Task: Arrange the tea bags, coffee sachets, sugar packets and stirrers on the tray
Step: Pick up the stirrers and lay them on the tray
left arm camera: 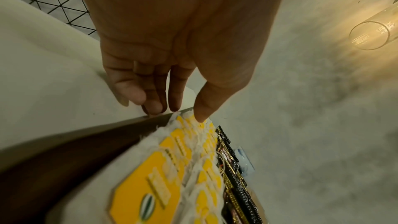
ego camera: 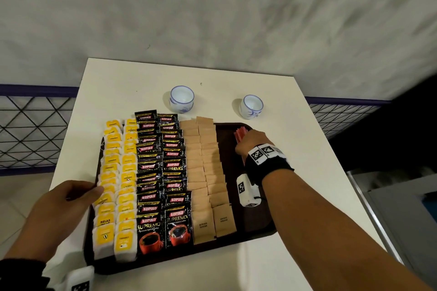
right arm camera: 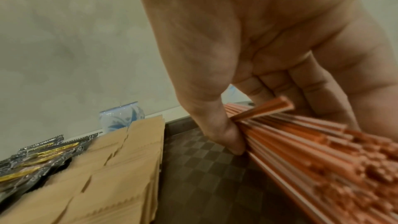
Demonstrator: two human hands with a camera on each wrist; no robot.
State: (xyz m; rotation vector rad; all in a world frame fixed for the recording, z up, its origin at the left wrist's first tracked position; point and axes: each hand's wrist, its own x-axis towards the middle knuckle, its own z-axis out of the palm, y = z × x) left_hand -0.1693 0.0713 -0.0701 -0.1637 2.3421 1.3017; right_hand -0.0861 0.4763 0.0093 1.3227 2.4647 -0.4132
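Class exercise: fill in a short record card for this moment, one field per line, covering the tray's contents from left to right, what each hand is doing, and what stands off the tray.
Tray: dark, on a white table
Far left rows: yellow tea bags
Next rows: black coffee sachets
Next rows: brown sugar packets
Right side: red stirrers
Left hand: fingers straight, touching the tea bags at the tray's left edge
Right hand: grips the stirrers bundle
Off the tray: two blue-and-white cups beyond it
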